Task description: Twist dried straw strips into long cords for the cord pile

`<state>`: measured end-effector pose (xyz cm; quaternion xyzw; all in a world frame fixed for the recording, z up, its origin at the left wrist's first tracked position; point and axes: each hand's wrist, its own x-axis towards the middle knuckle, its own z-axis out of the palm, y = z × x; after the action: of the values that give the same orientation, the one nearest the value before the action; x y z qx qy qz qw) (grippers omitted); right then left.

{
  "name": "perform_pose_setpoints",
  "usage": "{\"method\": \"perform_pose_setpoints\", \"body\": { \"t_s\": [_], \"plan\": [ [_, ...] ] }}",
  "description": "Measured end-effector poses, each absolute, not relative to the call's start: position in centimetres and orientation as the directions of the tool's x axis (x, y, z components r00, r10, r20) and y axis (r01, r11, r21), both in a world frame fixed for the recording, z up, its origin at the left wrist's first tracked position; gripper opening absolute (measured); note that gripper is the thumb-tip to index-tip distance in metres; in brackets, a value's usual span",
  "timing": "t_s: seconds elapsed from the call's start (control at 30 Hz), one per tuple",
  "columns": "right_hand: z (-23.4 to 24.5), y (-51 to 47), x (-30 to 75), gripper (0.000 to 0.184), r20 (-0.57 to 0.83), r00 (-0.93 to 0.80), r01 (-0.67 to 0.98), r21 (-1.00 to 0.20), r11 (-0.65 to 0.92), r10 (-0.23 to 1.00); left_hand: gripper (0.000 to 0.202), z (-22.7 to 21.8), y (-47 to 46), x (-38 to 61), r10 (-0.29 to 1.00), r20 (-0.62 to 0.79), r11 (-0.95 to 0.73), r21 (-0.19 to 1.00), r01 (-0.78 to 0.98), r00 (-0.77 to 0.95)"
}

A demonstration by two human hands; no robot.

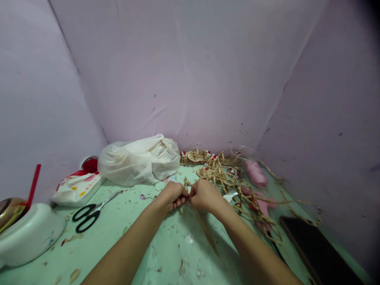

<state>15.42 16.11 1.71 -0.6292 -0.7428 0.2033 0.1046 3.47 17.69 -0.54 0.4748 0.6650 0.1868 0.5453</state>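
Both my hands meet over the middle of the green tabletop (166, 253). My left hand (174, 194) is closed in a pinch, and my right hand (204, 194) pinches close beside it, the fingertips almost touching. Between them runs a strip of tan straw-like fibre (207, 231); its flat end hangs from under my right hand toward me. A short bit of the fibre shows just above the fingertips. What my left fingers grip is mostly hidden, but it appears to be the same strip. Braided straw pieces with red and white beads (208, 170) lie just beyond my right hand.
Black-handled scissors (89, 217) lie at left, near a tissue pack (80, 189) and a white bowl-like container (32, 233). A white plastic bag (139, 160) sits at the back. At right are tangled straw cord (246, 202), pink thread (255, 173), a pink glue gun (263, 206) and a phone (314, 249).
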Motion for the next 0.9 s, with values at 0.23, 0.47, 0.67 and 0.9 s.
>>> {"method": "perform_pose_setpoints", "body": {
  "t_s": [0.23, 0.47, 0.67, 0.9],
  "plan": [
    [1.2, 16.8, 16.3, 0.009, -0.129, -0.291, 0.737, -0.661, 0.136, 0.948, 0.012, 0.0, 17.6, 2.8, 0.85, -0.519, 0.446, 0.802, 0.397, 0.092],
    [1.5, 17.5, 16.7, 0.005, -0.428, -0.094, 0.277, -0.878, -0.39, 0.899, 0.013, -0.6, 18.2, 1.9, 0.8, -0.542, 0.466, 0.831, 0.303, 0.256],
    [0.7, 16.6, 15.4, 0.018, -0.495, -0.278, 0.204, -0.868, -0.453, 0.823, 0.008, -1.0, 18.3, 1.7, 0.816, -0.498, 0.411, 0.857, 0.312, 0.292],
    [-0.6, 17.2, 15.5, 0.019, -0.428, -0.194, 0.262, -0.89, -0.374, 0.883, 0.013, 1.2, 17.6, 1.6, 0.867, -0.472, 0.25, 0.691, 0.678, 0.162]
  ]
}}
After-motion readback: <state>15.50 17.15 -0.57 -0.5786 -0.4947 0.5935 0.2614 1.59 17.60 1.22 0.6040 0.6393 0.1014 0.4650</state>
